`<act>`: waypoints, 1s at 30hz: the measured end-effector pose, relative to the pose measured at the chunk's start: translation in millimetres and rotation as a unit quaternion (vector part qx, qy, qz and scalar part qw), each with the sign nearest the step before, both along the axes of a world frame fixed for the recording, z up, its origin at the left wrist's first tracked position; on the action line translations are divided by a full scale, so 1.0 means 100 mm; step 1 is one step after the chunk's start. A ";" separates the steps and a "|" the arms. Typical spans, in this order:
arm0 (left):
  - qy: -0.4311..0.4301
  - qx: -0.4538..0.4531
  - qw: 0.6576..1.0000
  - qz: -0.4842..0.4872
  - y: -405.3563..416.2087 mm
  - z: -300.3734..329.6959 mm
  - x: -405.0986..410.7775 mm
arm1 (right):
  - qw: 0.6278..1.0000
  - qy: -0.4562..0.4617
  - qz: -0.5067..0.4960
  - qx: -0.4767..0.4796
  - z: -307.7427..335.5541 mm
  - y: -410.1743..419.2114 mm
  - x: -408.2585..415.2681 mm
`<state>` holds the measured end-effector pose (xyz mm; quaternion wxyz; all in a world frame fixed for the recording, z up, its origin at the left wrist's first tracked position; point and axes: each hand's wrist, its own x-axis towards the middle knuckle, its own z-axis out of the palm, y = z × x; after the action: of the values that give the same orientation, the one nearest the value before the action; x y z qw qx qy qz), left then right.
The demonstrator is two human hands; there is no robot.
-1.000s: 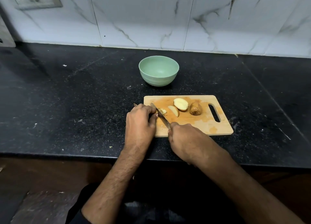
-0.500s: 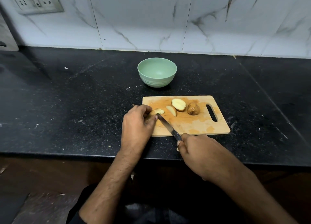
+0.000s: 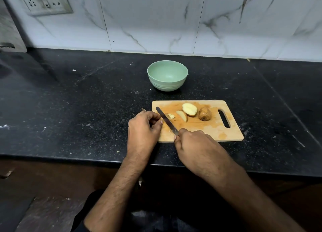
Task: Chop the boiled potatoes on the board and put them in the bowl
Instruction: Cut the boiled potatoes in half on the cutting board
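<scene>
One bowl (image 3: pixel 167 75), one knife (image 3: pixel 167 120), four potato pieces (image 3: pixel 189 109)

Black speckled countertop (image 3: pixel 73 109); white marble-tile wall (image 3: pixel 156 19); socket plate (image 3: pixel 45 2).

Knife (image 3: pixel 167 120) handle buried in the right hand (image 3: pixel 196 148), a small potato piece (image 3: pixel 170 116) partly behind the blade just beside the left hand (image 3: pixel 143 131), left fingertips curled out of sight, socket (image 3: pixel 44 0) cropped by the top edge.
</scene>
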<state>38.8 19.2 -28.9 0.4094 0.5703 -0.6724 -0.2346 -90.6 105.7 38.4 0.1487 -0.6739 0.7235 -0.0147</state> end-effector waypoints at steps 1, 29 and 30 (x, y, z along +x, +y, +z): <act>-0.004 -0.002 1.000 0.000 0.00 0.00 0.00 | 1.000 0.004 -0.002 0.001 -0.01 -0.01 0.00; -0.031 -0.032 0.999 0.011 -0.04 -0.06 -0.04 | 0.996 -0.014 -0.001 0.089 -0.02 0.21 -0.12; -0.026 -0.032 0.999 0.011 -0.04 -0.06 -0.03 | 0.997 -0.009 0.002 0.083 0.01 0.24 -0.14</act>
<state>35.4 15.7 -34.6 0.4127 0.5699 -0.6838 -0.1933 -105.0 129.3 38.9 0.2107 -0.6607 0.7194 0.0394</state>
